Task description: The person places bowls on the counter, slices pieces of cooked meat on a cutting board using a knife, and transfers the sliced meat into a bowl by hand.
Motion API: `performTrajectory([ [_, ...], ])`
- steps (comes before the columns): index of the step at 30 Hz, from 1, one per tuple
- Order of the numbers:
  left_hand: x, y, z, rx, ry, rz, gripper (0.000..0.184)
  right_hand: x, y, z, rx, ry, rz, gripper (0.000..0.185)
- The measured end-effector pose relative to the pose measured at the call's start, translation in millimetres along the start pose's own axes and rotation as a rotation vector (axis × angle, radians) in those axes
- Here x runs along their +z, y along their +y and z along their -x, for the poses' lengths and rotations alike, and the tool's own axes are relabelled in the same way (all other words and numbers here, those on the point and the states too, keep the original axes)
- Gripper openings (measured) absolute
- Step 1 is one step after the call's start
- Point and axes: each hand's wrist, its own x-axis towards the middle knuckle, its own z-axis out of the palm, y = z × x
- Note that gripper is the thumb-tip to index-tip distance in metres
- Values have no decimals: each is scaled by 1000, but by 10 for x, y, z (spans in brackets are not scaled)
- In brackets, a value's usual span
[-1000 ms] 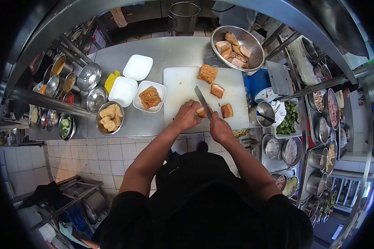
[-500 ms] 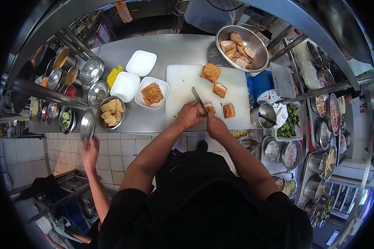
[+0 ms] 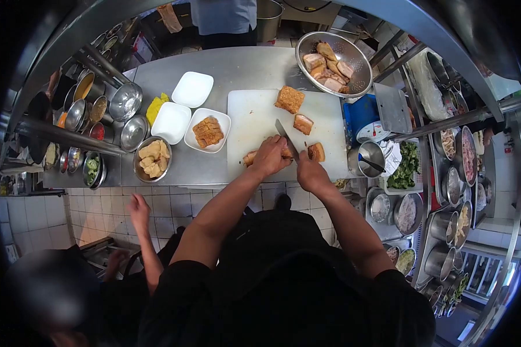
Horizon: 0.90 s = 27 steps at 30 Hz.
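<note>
My right hand [image 3: 312, 173] is closed round the handle of a knife [image 3: 287, 137], whose blade points away from me over the white cutting board [image 3: 249, 115]. Fingers curled, my left hand [image 3: 271, 155] presses on a piece of crispy pork belly [image 3: 286, 152] beside the blade and covers most of it. Another browned chunk [image 3: 250, 158] shows left of that hand. Just right of the knife lies a cut pork piece [image 3: 316, 152]. Farther up the board are a smaller piece [image 3: 303, 123] and a larger crackled block [image 3: 289, 99].
Left of the board, a square white dish [image 3: 194, 144] holds scored pork; two white dishes [image 3: 173, 122] and a bowl of pale yellow chunks [image 3: 152, 159] stand beyond. A colander [image 3: 362, 87] of meat sits back right. A co-worker's hand [image 3: 140, 211] is at lower left.
My left hand has shifted onto the pork, and a chunk now shows to its left. The co-worker's hand no longer holds the metal bowl. The person across the counter has moved left.
</note>
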Motion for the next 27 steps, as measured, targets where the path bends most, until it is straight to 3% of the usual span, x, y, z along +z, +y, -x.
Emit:
performTrajectory([
  [6, -16, 52, 30, -25, 20, 30, 50, 154, 266, 197, 25, -147, 45, 34],
  [8, -30, 49, 33, -24, 13, 35, 51, 394, 262, -30, -121, 48, -141, 31],
  [13, -73, 28, 11, -75, 1, 72, 55, 265, 300, 37, -52, 59, -85, 20],
  [18, -73, 202, 7, -78, 77, -58, 82, 155, 470, 559, -20, 191, -215, 23],
  [19, -81, 242, -45, -154, -47, -48, 94, 159, 513, 609, -19, 195, -218, 23],
  [25, -192, 289, -79, -255, -255, -10, 92, 244, 762, 970, 38, 245, -203, 20],
  [27, -181, 279, -38, -193, -186, -74, 92, 284, 885, 1099, 33, 130, -241, 20],
])
